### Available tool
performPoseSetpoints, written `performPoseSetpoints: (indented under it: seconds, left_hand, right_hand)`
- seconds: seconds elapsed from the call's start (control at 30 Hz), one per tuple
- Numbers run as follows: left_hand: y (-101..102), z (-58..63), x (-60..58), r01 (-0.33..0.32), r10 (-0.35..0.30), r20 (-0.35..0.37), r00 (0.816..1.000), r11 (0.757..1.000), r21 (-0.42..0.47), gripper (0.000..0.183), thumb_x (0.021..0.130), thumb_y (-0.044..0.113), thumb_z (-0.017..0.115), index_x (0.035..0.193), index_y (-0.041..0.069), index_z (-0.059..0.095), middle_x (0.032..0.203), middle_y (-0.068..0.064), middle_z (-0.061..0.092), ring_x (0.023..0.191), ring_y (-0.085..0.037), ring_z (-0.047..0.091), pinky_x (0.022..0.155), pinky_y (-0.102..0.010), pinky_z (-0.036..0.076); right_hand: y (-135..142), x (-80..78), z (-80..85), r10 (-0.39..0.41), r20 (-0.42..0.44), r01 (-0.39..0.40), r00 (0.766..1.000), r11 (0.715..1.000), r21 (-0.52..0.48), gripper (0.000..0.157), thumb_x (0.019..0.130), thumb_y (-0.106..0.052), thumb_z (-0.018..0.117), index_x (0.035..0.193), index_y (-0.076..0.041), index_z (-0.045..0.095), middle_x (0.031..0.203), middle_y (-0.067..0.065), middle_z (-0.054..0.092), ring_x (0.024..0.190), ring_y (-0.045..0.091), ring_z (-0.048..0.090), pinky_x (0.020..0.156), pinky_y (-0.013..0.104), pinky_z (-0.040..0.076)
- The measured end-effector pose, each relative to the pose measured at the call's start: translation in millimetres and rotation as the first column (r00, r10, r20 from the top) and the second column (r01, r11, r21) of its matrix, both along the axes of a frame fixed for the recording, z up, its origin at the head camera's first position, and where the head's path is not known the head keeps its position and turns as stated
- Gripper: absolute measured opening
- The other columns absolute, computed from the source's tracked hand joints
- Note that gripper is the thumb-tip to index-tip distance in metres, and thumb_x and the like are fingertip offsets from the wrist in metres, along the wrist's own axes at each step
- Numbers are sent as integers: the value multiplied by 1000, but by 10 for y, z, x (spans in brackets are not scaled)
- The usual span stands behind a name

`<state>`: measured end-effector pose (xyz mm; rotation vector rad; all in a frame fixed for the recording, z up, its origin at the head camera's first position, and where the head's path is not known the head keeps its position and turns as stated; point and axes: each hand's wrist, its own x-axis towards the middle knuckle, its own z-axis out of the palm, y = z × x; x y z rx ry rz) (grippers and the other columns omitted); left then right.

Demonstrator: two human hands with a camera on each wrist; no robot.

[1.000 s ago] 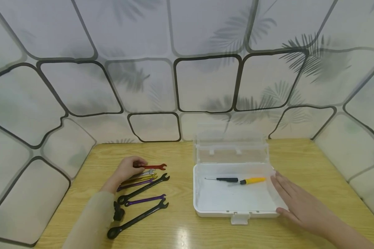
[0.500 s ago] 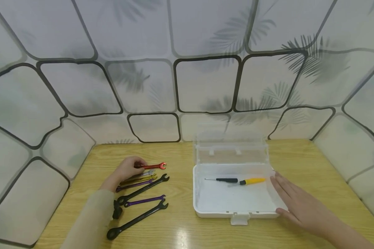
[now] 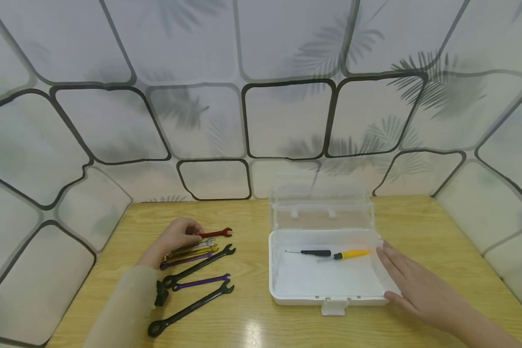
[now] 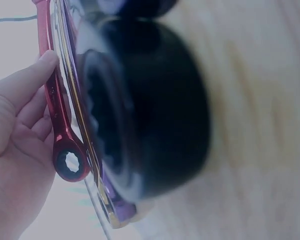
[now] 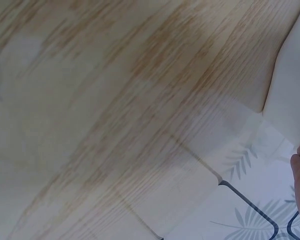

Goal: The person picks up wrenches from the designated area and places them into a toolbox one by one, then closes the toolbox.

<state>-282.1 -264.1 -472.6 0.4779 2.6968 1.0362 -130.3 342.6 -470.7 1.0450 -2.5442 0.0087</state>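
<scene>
Patterned wall covering (image 3: 290, 118), pale panels, dark outlines, leaf prints, runs behind and along both sides. Wood-grain table (image 3: 252, 324) below it. White box (image 3: 304, 278) sits on the table right of centre, its clear lid (image 3: 324, 215) raised at the back. Pale sleeve (image 3: 123, 302) on the left arm, at lower left.

Right hand (image 3: 417, 285): fingers extended, resting along the box's right wall, thumb near the front corner; holding nothing. Left hand (image 3: 178, 237): thumb and fingers pinch the red wrench (image 3: 213, 234), narrow grip on the shaft. Red wrench is at the far end of the wrench group, forked end toward the box, well apart from it; ring end shows beside the palm in the left wrist view. Can't tell if it touches the table.

Front black wrench (image 3: 191, 308) lies slanted, nearest the person. Rear black wrench (image 3: 200, 265), same slant, farther back. Lower purple wrench (image 3: 202, 282) between the two black ones. Gold wrench (image 3: 200, 250), upper purple wrench (image 3: 189, 260) and silver wrench (image 3: 206, 242) bunch up just beside the left hand, partly hidden by it.

Inside the box, on its floor: yellow screwdriver (image 3: 354, 253) at right, black screwdriver (image 3: 316, 253) to its left, tip pointing left. White latch (image 3: 334, 306) hangs at the box front.
</scene>
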Motion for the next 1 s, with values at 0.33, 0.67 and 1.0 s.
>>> performPoseSetpoints:
  seconds: [0.33,0.67,1.0]
  left_hand:
    - [23,137,24,-21,19,-56,998,1000,-22,8,100,4,71,105,2,77,100,-12,76,88,-18,67,77,-34,56]
    - [172,391,62,68,-69,-132,989,998,-16,5,97,3,75,102,4,77,97,-10,77,88,-18,71,76,-32,60]
    - [393,602,128,89,-102,-213,972,994,-68,7,99,5,73,104,7,78,97,-6,77,87,-14,68,78,-32,58]
  right_hand:
    - [-19,5,8,4,-10,-4,1000,1000,-2,91,106,-55,57,167,2,21,179,15,11,165,6,-8,131,16,-6]
    - [-5,-8,-10,15,-24,-15,1000,1000,-11,89,106,-53,57,167,3,23,179,16,11,166,7,-6,131,16,-6]
    - [7,7,-29,-26,3,26,1000,1000,12,96,101,-53,65,169,-1,20,180,12,11,164,3,-9,130,15,-7]
